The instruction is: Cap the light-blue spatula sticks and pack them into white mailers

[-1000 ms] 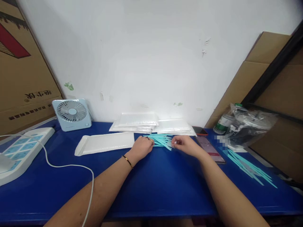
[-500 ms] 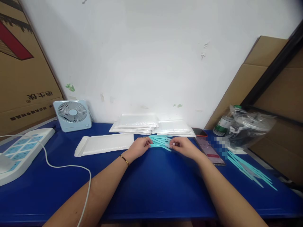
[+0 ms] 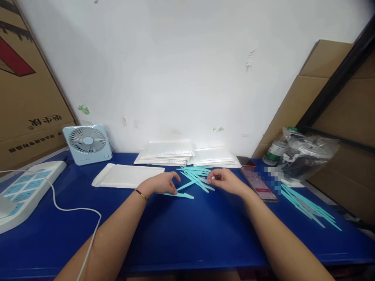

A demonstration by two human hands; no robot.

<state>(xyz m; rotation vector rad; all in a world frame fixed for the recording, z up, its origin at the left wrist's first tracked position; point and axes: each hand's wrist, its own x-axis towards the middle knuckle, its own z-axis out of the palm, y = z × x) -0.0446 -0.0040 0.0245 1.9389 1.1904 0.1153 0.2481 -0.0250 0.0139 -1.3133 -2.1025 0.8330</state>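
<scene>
A fanned pile of slim teal sticks, which look like eyebrow razors (image 3: 197,171), lies on the blue table in front of the mailers. My left hand (image 3: 161,182) is just left of the pile, thumb and index finger apart. One single teal razor (image 3: 185,195) lies under its thumb, pointing right; its left end is partly hidden by the hand. My right hand (image 3: 224,180) is at the pile's right edge, fingers pinched together. Something small and whitish shows at those fingertips, too small to make out.
Left of the pile lies a white padded mailer (image 3: 117,176); stacked mailers (image 3: 168,150) stand by the wall. A phone (image 3: 259,185), more teal razors (image 3: 310,207) and a bagged item (image 3: 307,156) are at right. A fan (image 3: 88,144), power strip (image 3: 27,191) and white cable are at left.
My left hand has moved left and toward me, off the pile, and its fingers have spread. A single razor now lies apart under it. The pile is more fanned out; my right hand has barely moved.
</scene>
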